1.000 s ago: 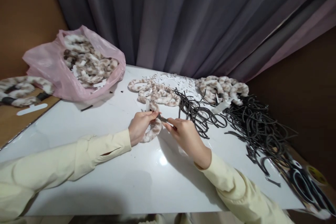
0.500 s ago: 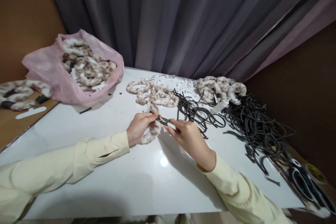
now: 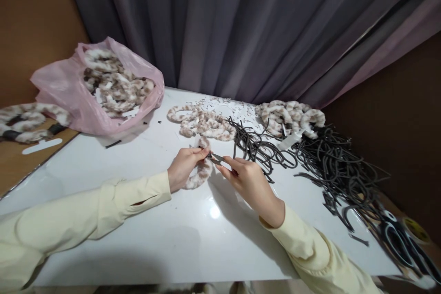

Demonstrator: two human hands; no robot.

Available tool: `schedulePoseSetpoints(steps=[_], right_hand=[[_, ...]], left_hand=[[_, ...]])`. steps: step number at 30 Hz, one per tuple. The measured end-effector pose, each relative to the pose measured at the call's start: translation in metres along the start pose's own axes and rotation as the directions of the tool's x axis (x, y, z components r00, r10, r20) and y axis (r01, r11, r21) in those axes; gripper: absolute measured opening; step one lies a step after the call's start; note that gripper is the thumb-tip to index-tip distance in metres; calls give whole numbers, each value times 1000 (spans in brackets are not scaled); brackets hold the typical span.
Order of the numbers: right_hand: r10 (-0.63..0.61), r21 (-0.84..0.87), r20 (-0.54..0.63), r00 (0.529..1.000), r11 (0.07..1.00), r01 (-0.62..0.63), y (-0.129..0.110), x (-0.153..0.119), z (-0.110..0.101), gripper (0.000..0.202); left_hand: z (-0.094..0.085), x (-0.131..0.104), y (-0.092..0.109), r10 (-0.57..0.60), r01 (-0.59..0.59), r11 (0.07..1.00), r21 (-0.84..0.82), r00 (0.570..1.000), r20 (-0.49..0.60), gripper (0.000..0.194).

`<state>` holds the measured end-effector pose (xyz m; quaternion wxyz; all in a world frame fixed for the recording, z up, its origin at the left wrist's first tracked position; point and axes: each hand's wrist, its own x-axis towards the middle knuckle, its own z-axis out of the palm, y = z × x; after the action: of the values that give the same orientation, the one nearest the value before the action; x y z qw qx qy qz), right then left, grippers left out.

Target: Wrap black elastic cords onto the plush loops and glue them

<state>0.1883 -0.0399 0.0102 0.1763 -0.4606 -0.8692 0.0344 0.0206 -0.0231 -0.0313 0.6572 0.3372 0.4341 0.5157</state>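
My left hand [image 3: 186,165] pinches a brown-and-white furry ring [image 3: 200,178] near the middle of the white table [image 3: 138,234]. In my right hand [image 3: 253,183] is a small pair of dark snips [image 3: 217,159], its blades pointing left. The blade tips are at the ring, close to my left fingertips. A small dark piece shows between fingers and blades, too small to make out. Part of the ring is hidden behind my left fingers.
Behind my hands lie more furry rings [image 3: 206,124] and white scraps [image 3: 223,105]. Black cords [image 3: 341,165] spread to the right, beside a furry pile [image 3: 289,115]. A pink bag [image 3: 62,82] of rings stands at the back left. Large scissors [image 3: 396,243] lie far right.
Both hands hold nearly the same pose at the ring. The whole view has shifted very slightly, and a tiny dark speck now shows on the table below my left hand.
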Motion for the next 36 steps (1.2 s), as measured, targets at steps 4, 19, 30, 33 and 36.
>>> schedulePoseSetpoints(steps=[4,19,30,33,36], right_hand=[[16,-26,6,1000,1000,-16,-1,0,1,17],[27,-51,19,999,998,-26,-2,0,2,16],[41,-200,-15,999,979,-43,-14,-3,12,18],[58,-234,-25,998,970,-62,-17,0,18,19],[77,-226,-20,997,971,-79,-18,3,18,20]], left_hand=[[1,-1,1,-12,12,1000,1,1000,-4,33],[-1,-1,0,-14,14,1000,16,1000,-3,32],[4,-6,0,-18,16,999,-34,997,-72,33],[7,-7,2,-37,28,996,-83,993,-109,34],[9,-8,4,-48,33,992,-118,992,-120,31]])
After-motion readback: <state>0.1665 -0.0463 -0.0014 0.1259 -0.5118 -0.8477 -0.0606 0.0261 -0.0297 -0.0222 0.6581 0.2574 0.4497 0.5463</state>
